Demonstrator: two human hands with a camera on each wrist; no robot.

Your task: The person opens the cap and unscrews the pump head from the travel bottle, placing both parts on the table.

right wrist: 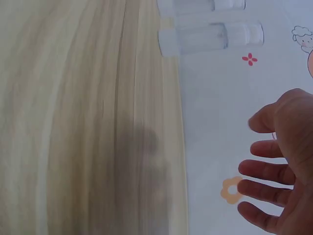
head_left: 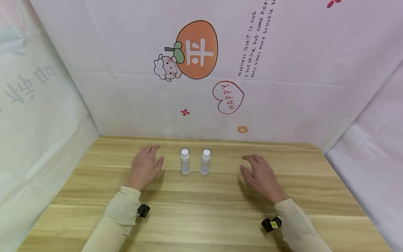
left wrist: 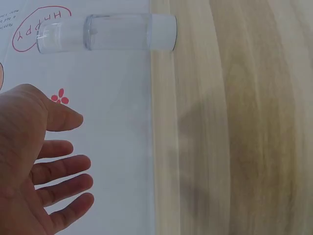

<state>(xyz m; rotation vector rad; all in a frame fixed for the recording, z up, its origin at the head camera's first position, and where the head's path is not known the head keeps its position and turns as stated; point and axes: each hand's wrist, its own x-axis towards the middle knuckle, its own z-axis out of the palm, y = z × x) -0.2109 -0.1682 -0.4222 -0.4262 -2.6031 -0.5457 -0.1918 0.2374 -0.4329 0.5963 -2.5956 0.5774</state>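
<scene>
Head view shows a left clear-capped bottle point(head_left: 185, 166) and a right clear-capped bottle point(head_left: 205, 166) upright, slightly apart, on the wood-grain table point(head_left: 201, 213), contents indistinct; the left hand point(head_left: 145, 168) and right hand point(head_left: 260, 176) flank them, fingers relaxed, gripping nothing.

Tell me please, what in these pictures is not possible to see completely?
Right wrist view: left bottle, partly cut off by the top edge.
Head view: wall text, cut off by the top edge.
Left wrist view: left hand, cut off by the left edge.
Right wrist view: right hand, cut off by the right edge.
</scene>
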